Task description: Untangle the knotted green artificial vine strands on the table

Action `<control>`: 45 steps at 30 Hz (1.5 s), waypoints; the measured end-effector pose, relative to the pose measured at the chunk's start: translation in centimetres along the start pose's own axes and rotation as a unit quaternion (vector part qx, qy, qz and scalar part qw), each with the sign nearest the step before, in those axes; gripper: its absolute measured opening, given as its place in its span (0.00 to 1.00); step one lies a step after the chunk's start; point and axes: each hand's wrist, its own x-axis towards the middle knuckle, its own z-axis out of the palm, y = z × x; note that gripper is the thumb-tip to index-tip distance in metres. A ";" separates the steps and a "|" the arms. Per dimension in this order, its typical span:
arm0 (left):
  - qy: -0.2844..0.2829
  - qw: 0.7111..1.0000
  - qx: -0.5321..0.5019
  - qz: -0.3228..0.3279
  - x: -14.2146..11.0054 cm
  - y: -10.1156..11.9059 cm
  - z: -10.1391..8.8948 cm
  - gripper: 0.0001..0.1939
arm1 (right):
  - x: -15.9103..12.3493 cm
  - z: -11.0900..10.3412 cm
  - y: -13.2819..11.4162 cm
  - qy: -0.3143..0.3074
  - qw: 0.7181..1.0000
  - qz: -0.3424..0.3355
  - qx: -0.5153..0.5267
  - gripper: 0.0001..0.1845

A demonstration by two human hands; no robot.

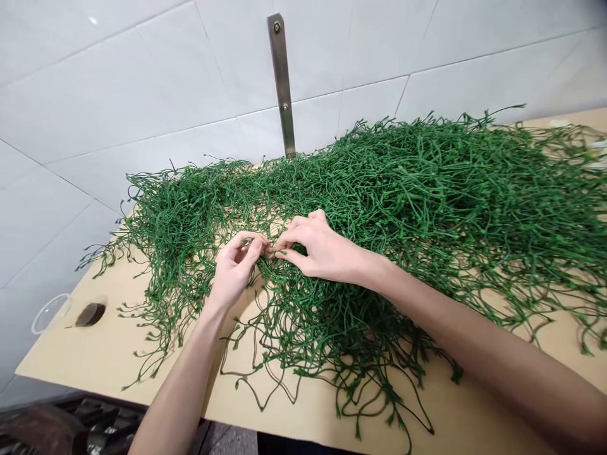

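A big tangled heap of thin green plastic stems (403,196) lies spread over a tan board table (104,354). My left hand (234,268) and my right hand (317,249) meet near the heap's front left part. Both hands have their fingers curled in a pinch on a green stem (271,249) between them. What part of the stem the fingertips grip is too small to make out. Loose stem ends trail down toward the table's near edge.
A white tiled wall (142,95) rises behind the table, with a metal bracket strip (282,82) bolted to it. A clear plastic cup (50,311) and a dark hole (90,314) sit at the table's left corner. Dark objects lie below the table's near edge.
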 end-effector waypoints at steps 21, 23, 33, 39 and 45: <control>0.003 1.000 0.001 -0.016 -0.1 -0.2 -0.1 0.12 | 0.4 -0.9 -0.1 0.157 0.959 0.115 0.204 0.09; 0.013 1.000 0.003 -0.010 0.0 -0.2 -0.1 0.14 | 0.3 -1.2 0.1 0.124 0.970 0.123 0.170 0.08; -0.008 0.999 0.006 -0.033 0.0 0.6 -0.3 0.17 | 0.0 -1.4 -0.5 0.049 0.995 -0.027 0.086 0.09; 0.002 0.999 0.027 0.033 0.1 0.7 -0.3 0.12 | 0.1 -1.1 -0.5 -0.006 0.985 0.011 0.170 0.13; -0.018 0.997 0.059 0.035 0.0 0.5 -0.5 0.09 | 0.1 -0.9 -0.3 0.003 0.993 -0.019 0.114 0.06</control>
